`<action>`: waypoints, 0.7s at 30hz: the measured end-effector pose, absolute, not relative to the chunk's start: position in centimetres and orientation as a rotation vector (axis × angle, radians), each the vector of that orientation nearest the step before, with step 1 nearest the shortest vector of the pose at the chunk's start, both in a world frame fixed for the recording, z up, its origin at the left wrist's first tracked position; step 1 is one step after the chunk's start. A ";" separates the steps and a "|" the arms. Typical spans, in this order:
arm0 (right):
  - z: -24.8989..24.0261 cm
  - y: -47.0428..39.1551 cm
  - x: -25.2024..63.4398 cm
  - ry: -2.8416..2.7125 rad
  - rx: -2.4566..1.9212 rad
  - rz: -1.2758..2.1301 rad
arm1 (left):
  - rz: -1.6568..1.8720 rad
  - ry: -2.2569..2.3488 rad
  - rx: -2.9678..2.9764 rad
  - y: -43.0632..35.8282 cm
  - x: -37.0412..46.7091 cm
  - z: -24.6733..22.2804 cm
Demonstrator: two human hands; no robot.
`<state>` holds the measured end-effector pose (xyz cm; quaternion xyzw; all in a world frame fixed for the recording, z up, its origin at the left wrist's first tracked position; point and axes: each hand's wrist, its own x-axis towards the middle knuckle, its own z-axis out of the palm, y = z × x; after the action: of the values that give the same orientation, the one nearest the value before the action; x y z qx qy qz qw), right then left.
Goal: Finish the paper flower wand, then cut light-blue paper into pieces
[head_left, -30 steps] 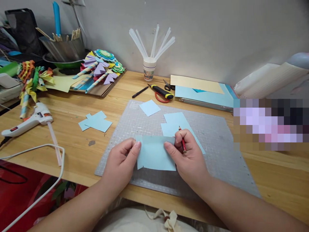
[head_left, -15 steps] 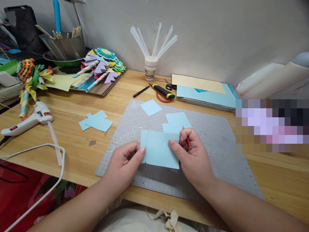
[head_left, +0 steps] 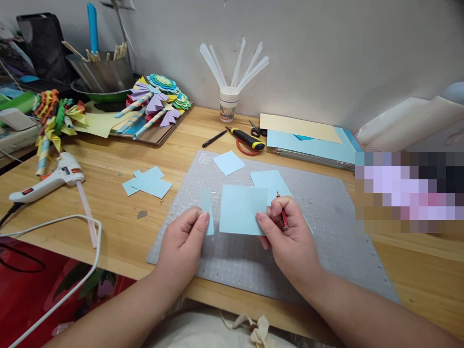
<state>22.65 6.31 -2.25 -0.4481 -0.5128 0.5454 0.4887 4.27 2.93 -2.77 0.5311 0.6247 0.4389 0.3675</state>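
Between thumb and fingers, my left hand (head_left: 185, 238) pinches a narrow strip of light blue paper (head_left: 208, 212). My right hand (head_left: 290, 232) grips a wider light blue paper piece (head_left: 241, 210) by its right edge, and a short red pencil (head_left: 284, 218) is tucked in the same fingers. A gap separates strip and piece. Both are held above a grey cutting mat (head_left: 235, 266). Beyond my right hand, more light blue paper (head_left: 270, 180) lies on the mat, and a blue square (head_left: 229, 163) rests near the mat's far edge.
Blue paper offcuts (head_left: 150, 182) lie left of the mat, beside a white glue gun (head_left: 54, 180) with its cable. Behind the mat are a black pen (head_left: 214, 138), a yellow-black cutter (head_left: 246, 138), scissors (head_left: 256, 128), a paper cup (head_left: 228, 107) of white strips and stacked paper (head_left: 308, 144).
The narrow strip has come apart from the blue piece. My left hand has moved slightly left with it, while my right hand keeps the wider piece and pencil.
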 end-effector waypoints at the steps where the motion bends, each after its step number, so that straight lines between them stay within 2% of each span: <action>1: -2.2 6.5 22.7 -1.227 -1.094 1.318 | 1.139 1.625 1.345 3.0 4.2 -2.8; 6: -2.5 7.2 22.9 -1.199 -1.088 1.381 | 1.101 1.791 1.428 4.4 1.5 -2.0; 9: -2.8 7.3 22.8 -1.252 -1.119 1.440 | 1.068 2.108 1.522 5.9 -1.8 -0.6; 14: -3.0 7.4 22.6 -1.340 -1.169 1.464 | 0.580 2.505 1.785 7.5 -5.5 1.1; 16: -3.2 7.4 22.7 -1.399 -1.173 1.446 | 0.608 2.587 1.871 7.5 -4.9 1.0; 18: -3.5 7.3 22.8 -1.492 -1.177 1.395 | 0.835 2.386 1.872 7.1 -3.1 0.6; 21: -3.6 7.0 23.0 -1.657 -1.155 1.311 | 0.993 1.709 1.735 6.4 0.2 0.2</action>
<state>23.02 6.98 -3.63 -0.4478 -0.6425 0.5082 0.3585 0.23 6.36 0.19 0.6382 0.6286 0.3653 0.2530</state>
